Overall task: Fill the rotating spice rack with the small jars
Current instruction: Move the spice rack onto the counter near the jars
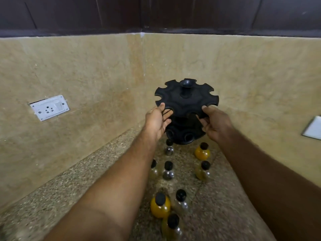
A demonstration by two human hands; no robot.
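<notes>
A black rotating spice rack (186, 100) stands in the corner of the speckled stone counter (86, 185), its notched top disc and lower tier holding no jars. My left hand (159, 119) holds the left rim of the top disc, thumb on top and fingers under it. My right hand (214, 123) grips the right rim the same way. Several small black-capped jars stand on the counter in front of the rack: a yellow one (202, 151), a dark one (168, 170), a large-looking yellow one (160, 205) and others nearer me.
Beige stone walls meet in the corner behind the rack. A white wall socket (50, 107) sits on the left wall. A white plate (312, 128) shows on the right wall. Dark cabinets (156, 13) run overhead.
</notes>
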